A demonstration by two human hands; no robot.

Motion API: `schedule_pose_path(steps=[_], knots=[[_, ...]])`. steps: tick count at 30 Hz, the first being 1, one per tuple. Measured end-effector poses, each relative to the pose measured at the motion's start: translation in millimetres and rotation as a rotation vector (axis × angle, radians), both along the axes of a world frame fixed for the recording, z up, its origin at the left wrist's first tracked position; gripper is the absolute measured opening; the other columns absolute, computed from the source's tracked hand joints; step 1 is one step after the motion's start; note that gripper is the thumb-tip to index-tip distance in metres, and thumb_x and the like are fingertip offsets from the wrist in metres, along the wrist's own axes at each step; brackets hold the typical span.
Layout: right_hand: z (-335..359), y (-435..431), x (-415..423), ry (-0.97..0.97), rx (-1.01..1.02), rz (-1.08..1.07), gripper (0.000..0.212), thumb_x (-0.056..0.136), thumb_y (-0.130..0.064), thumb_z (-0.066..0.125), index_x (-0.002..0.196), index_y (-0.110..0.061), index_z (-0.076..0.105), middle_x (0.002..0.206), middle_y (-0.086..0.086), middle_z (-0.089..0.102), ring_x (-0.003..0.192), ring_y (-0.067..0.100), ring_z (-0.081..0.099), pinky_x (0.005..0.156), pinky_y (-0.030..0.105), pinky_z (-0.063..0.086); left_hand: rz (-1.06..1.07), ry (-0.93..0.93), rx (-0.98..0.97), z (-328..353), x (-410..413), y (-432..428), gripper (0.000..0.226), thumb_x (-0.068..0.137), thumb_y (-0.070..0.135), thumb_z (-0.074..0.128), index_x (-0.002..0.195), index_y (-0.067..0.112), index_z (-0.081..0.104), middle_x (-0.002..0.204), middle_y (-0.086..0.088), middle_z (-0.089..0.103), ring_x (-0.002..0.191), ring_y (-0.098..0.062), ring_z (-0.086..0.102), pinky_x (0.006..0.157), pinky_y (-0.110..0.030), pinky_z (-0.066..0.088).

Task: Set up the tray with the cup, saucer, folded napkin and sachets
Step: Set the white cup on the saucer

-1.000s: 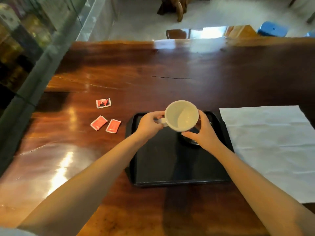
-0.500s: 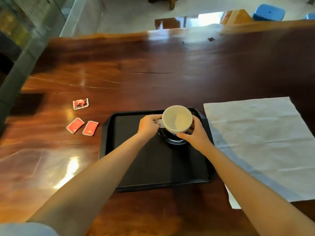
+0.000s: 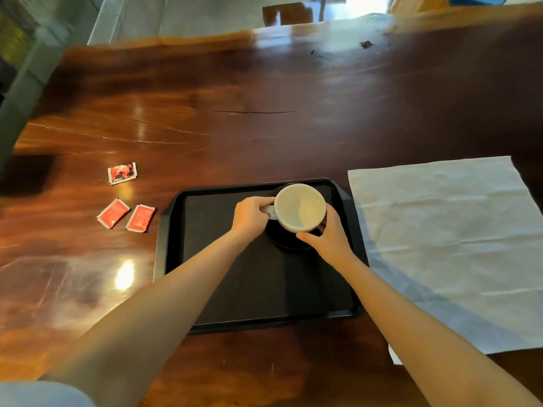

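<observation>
Wooden table [image 3: 264, 83], tray [image 3: 164, 230], left hand [image 3: 249, 215] gripping cup [image 3: 299, 207]

A glossy dark wooden table [image 3: 264, 83] with a thin crack [image 3: 252, 112] across it.

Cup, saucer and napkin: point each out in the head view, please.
cup [image 3: 299, 205], head view, on its pale inner wall.
saucer [image 3: 286, 241], head view, on its dark near rim below the cup.
napkin [image 3: 440, 245], head view, on the middle of the unfolded sheet.
</observation>
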State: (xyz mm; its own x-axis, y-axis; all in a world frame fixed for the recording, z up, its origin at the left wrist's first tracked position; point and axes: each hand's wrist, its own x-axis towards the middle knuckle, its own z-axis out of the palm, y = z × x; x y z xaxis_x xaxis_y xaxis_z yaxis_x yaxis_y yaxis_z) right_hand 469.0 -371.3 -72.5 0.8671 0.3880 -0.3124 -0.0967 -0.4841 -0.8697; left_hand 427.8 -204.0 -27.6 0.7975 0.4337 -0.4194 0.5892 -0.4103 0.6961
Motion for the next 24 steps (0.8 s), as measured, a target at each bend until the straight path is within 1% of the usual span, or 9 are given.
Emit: schedule_pose_path(steps=[2,5,9,11,12,19,22,24], knots=[[-2.1,-0.1,1.7,0.001,0.002,-0.004,0.085,0.069,-0.014,0.080,0.137,-0.019,0.030,0.139,0.004,0.038,0.128,0.017,0.038,0.107,0.043,0.039,0.003,-0.004,0.007,-2.2,1.9,-0.3,0.049,0.084,-0.008,0.046,0.118,0.021,0.065,0.114,-0.002,0.069,0.105,-0.021,0.060,0.076,-0.025,0.044],[-4.1,0.4,3.0,-0.008,0.002,-0.005,0.086,0.068,-0.014,0.080,0.137,-0.020,0.030,0.139,0.003,0.038,0.129,0.017,0.037,0.107,0.044,0.038,0.015,-0.015,0.019,-4.9,3.6,-0.8,0.048,0.084,-0.009,0.046,0.119,0.019,0.065,0.116,-0.002,0.068,0.109,-0.020,0.059,0.080,-0.024,0.044],[-5.6,-0.6,0.5,-0.028,0.014,-0.007,0.085,0.069,-0.012,0.080,0.137,-0.020,0.030,0.138,0.003,0.038,0.128,0.015,0.037,0.108,0.039,0.038,0.017,-0.018,0.019,-8.9,2.1,-1.0,0.048,0.084,-0.009,0.048,0.118,0.021,0.065,0.114,-0.001,0.069,0.106,-0.018,0.060,0.076,-0.023,0.043],[-4.2,-2.2,-0.9,-0.034,0.007,-0.007,0.085,0.069,-0.012,0.079,0.137,-0.019,0.030,0.139,0.003,0.037,0.128,0.014,0.036,0.106,0.033,0.035,0.011,-0.034,0.025,-9.5,0.3,-2.5,0.048,0.083,-0.009,0.048,0.117,0.021,0.066,0.113,-0.001,0.069,0.105,-0.018,0.060,0.078,-0.023,0.044],[-4.0,-1.9,-0.8,-0.036,0.002,-0.006,0.085,0.069,-0.012,0.079,0.137,-0.019,0.030,0.139,0.004,0.037,0.128,0.015,0.036,0.105,0.033,0.035,0.011,-0.041,0.026,-10.0,0.1,-2.2,0.048,0.083,-0.009,0.048,0.117,0.021,0.066,0.113,-0.001,0.069,0.105,-0.018,0.060,0.079,-0.024,0.045],[-1.2,-3.0,2.7,-0.029,-0.017,0.023,0.082,0.069,-0.012,0.079,0.136,-0.017,0.031,0.137,0.005,0.039,0.127,0.017,0.038,0.104,0.035,0.038,0.024,-0.043,0.072,-8.6,-1.9,-5.9,0.046,0.083,-0.009,0.048,0.116,0.018,0.066,0.114,-0.002,0.068,0.106,-0.019,0.059,0.080,-0.024,0.041],[0.0,-2.8,3.3,-0.033,-0.037,0.030,0.082,0.070,-0.012,0.079,0.136,-0.017,0.031,0.137,0.006,0.040,0.126,0.017,0.039,0.103,0.034,0.038,0.026,-0.050,0.079,-8.4,-3.6,-8.2,0.043,0.085,-0.006,0.048,0.114,0.018,0.067,0.111,-0.002,0.069,0.102,-0.018,0.059,0.078,-0.024,0.041],[0.2,-2.4,3.2,-0.035,-0.047,0.027,0.082,0.070,-0.012,0.079,0.136,-0.017,0.031,0.137,0.005,0.040,0.126,0.017,0.039,0.101,0.032,0.037,0.030,-0.047,0.086,-9.2,-4.6,-7.9,0.040,0.086,-0.004,0.049,0.115,0.018,0.067,0.113,-0.002,0.068,0.104,-0.018,0.059,0.079,-0.024,0.041]])
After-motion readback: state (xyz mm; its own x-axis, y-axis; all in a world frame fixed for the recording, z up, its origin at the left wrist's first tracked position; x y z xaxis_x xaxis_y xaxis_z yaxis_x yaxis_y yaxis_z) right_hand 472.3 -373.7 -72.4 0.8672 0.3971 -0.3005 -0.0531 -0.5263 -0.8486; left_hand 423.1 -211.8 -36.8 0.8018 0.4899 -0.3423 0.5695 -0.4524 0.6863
